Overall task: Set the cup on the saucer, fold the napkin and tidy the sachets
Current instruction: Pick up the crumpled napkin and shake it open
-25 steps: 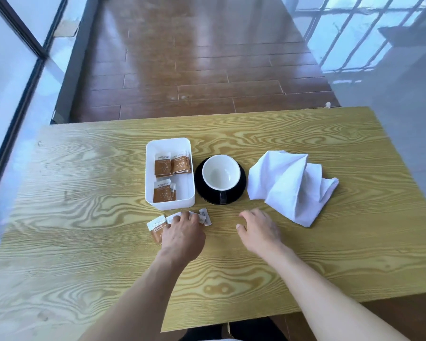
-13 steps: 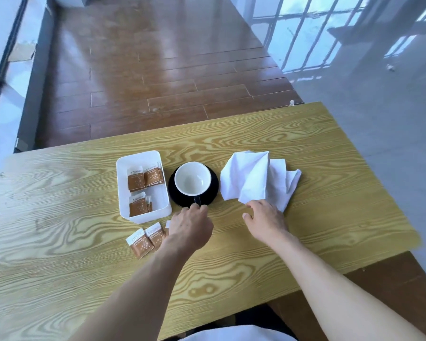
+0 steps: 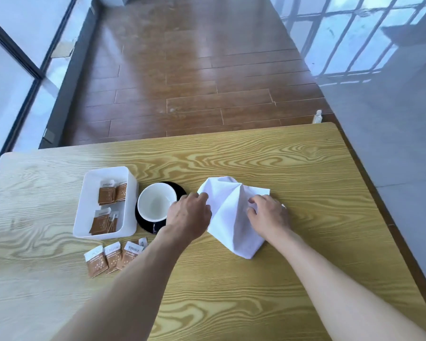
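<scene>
A white cup (image 3: pixel 155 201) stands on a black saucer (image 3: pixel 180 188) on the wooden table (image 3: pixel 231 291). To its right lies a crumpled white napkin (image 3: pixel 229 217). My left hand (image 3: pixel 190 215) grips the napkin's left edge and my right hand (image 3: pixel 269 215) grips its right side. A white tray (image 3: pixel 89 198) left of the saucer holds several brown sachets (image 3: pixel 111 194). Several loose sachets (image 3: pixel 111 257) lie on the table in front of the tray, partly hidden by my left forearm.
The table's far edge (image 3: pixel 207 136) and right edge drop to a brown plank floor (image 3: pixel 194 82). Glass walls stand at the left and right. A small white object (image 3: pixel 317 116) shows just beyond the far right corner.
My left hand left the loose sachets and moved right to the napkin. My right hand moved up onto the napkin. Both hands now hold it, and the napkin's shape has changed.
</scene>
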